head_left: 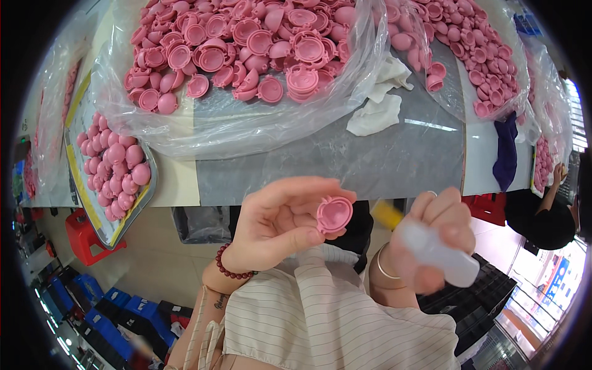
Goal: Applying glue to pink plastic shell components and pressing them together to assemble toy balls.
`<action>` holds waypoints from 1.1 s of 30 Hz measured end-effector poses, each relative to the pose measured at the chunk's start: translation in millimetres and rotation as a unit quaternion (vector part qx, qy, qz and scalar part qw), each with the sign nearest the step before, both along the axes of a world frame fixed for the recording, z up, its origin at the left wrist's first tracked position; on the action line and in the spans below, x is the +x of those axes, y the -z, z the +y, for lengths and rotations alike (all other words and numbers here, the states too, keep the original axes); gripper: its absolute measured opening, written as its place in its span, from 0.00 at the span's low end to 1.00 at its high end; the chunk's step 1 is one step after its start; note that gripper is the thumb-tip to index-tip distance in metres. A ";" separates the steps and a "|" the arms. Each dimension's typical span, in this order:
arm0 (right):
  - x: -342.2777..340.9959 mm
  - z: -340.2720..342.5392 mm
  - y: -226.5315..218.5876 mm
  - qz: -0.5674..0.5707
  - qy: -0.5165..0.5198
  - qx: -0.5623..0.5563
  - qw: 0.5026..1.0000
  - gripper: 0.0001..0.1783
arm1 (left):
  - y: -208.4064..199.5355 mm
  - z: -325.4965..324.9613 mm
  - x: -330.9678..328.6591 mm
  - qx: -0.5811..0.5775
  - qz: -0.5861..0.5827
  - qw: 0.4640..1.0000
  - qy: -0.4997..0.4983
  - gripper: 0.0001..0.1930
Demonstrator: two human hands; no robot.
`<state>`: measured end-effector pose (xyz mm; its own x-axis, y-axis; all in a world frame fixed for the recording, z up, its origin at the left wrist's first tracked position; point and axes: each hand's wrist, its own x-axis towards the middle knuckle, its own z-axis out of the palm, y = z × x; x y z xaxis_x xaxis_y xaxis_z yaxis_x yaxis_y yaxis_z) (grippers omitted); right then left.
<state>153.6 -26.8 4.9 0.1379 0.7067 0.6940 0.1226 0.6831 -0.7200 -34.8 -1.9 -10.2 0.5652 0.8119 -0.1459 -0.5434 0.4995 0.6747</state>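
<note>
head view: left hand (277, 225) pinches a pink round cap (334, 214) between thumb and fingertips, off the table's near edge. right hand (435, 240) is closed around a blurred translucent squeeze bottle (439, 251) with a yellow tip. pink caps heap (246, 49) on clear plastic sheet (259, 129) at the table's far edge.

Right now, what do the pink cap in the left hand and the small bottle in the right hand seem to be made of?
Pink cap: probably soft rubber or silicone; matte, evenly coloured, with a molded rim. Bottle: probably translucent whitish plastic with a yellow tip; motion blur leaves its finish unclear.
</note>
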 end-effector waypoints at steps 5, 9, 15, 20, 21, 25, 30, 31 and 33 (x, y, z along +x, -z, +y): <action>-9.5 -9.4 -3.2 -0.084 0.007 0.033 0.996 0.33 | 11.4 -1.9 1.7 0.041 -0.001 0.999 -0.013 0.22; -21.9 -9.4 -11.0 -0.099 0.034 -0.036 0.994 0.31 | 11.3 -1.4 1.9 0.045 -0.001 0.999 -0.018 0.21; -24.4 -11.9 -12.2 -0.104 0.051 -0.063 0.991 0.28 | 12.2 0.7 2.4 0.052 0.001 0.999 -0.002 0.21; -23.9 -2.9 -3.6 -0.138 0.035 0.019 0.990 0.34 | 14.3 1.1 -1.1 0.054 -0.042 0.997 0.022 0.19; -21.9 -3.0 -3.5 -0.132 0.030 0.027 0.990 0.34 | 14.4 1.6 -0.7 0.054 -0.043 0.997 0.022 0.19; -19.7 -3.0 -3.8 -0.121 0.054 0.038 0.990 0.35 | 14.7 3.0 1.2 0.074 -0.054 0.995 0.027 0.19; -26.7 0.1 0.5 -0.129 0.053 0.023 0.990 0.34 | 17.4 1.1 0.1 0.081 -0.059 0.995 0.022 0.19; -26.2 0.0 0.4 -0.130 0.054 0.023 0.990 0.34 | 16.7 1.5 0.3 0.072 -0.063 0.995 0.024 0.19; -24.8 -0.3 0.8 -0.116 0.074 0.048 0.989 0.34 | 15.8 2.0 0.2 0.064 -0.066 0.995 0.027 0.19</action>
<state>128.8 -27.1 4.1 0.0642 0.6203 0.7817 0.3796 0.7093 -0.5940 -34.6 0.0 -26.0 0.6155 0.7874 0.0349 -0.6064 0.4448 0.6591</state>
